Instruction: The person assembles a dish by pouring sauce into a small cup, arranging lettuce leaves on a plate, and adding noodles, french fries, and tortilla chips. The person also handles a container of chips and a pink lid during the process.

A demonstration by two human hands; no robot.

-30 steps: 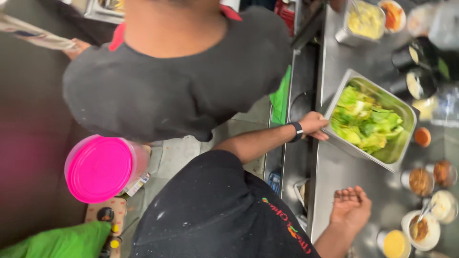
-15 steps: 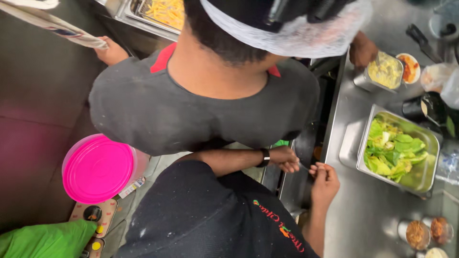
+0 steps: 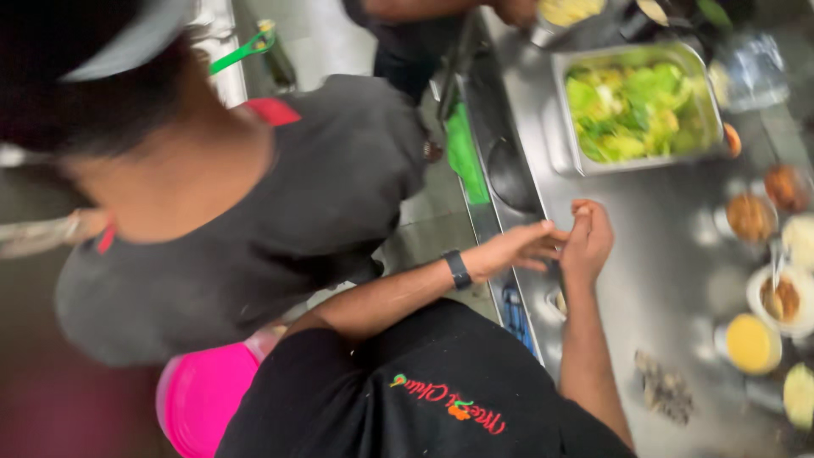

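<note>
Head view, blurred by motion. The person's left hand (image 3: 509, 248) and right hand (image 3: 589, 240) meet at frame centre over the near edge of the steel worktop (image 3: 670, 280), fingertips touching. The right hand's fingers curl around something small at its 11 o'clock; too blurred to tell what. The left hand's fingers stretch toward it, loosely spread, gripping nothing. A black wristband (image 3: 458, 269) sits on the left wrist.

At 1 o'clock from the hands, well apart: a rectangular steel pan (image 3: 566, 144) filled with green salad leaves (image 3: 636, 110). At 3 to 5 o'clock from the hands, a cluster of small bowls (image 3: 750, 343) with brown and yellow contents lines the right side of the worktop. At 5 o'clock, a patch of dark crumbs (image 3: 666, 386) lies on the bare steel. A green cloth (image 3: 464, 153) hangs on the worktop's front edge at 11 o'clock from the hands.

Left half of frame: another person in a dark grey shirt (image 3: 280, 212), seen from above, back turned, just beside the left forearm. A pink round lid (image 3: 203, 394) shows at the 7 o'clock corner, low by the floor.
</note>
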